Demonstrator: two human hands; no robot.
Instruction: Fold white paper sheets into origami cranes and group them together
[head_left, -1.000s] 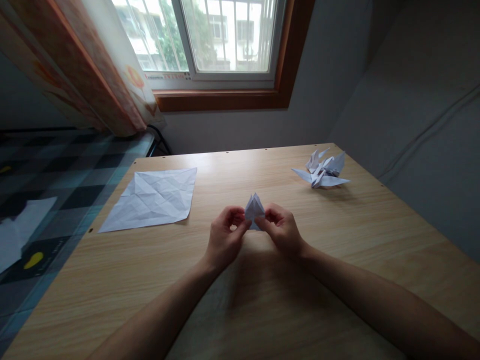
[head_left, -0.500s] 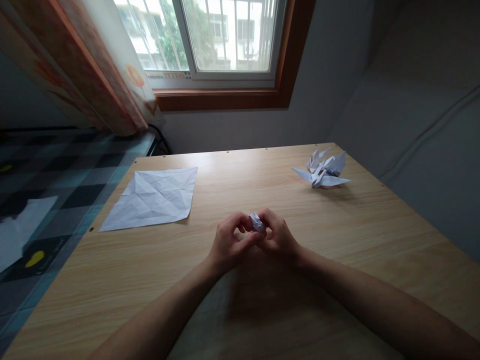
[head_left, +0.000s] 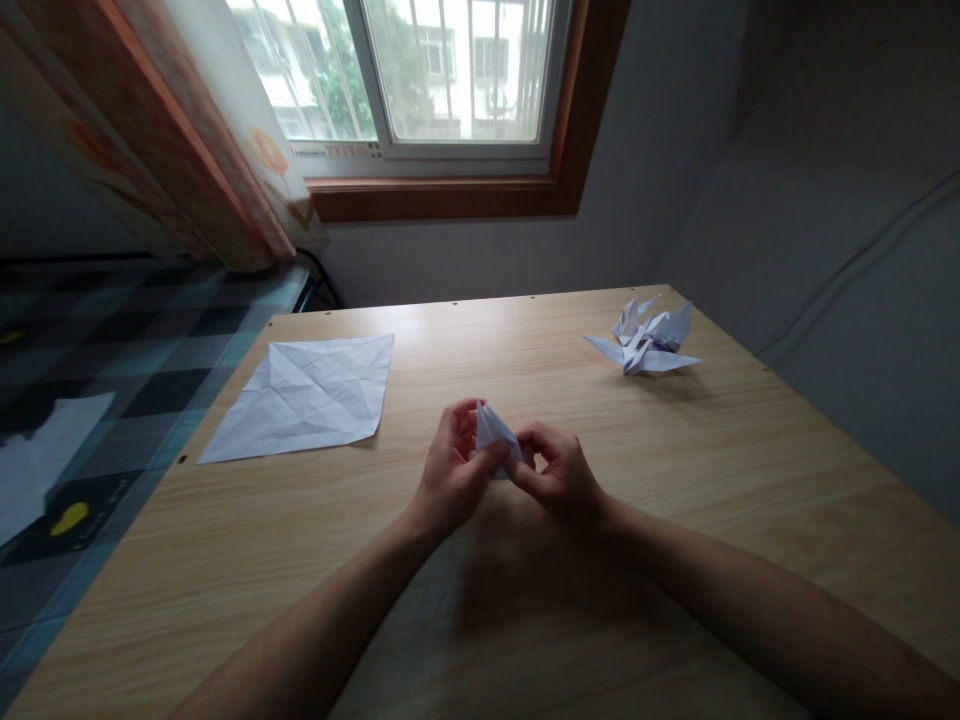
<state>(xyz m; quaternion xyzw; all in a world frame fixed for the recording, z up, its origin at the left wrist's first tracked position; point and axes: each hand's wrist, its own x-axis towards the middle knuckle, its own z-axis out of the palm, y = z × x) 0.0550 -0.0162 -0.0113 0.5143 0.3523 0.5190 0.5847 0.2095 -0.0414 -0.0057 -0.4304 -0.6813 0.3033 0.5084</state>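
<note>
At centre, your left hand and right hand pinch the folded paper — creasing, it seems; next move needs aligned edges.

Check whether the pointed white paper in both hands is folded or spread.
Folded: the pointed white paper between left hand and right hand shows creases, tapering upward.

I can see open bench straight ahead of the hands, a lane running up to its far edge. Off to their left the creased sheet lies flat, low enough to pass over. Ahead and right, the folded paper birds stick up with wings spread, obstructing that far corner. More open bench stretches directly right of the hands.
</note>
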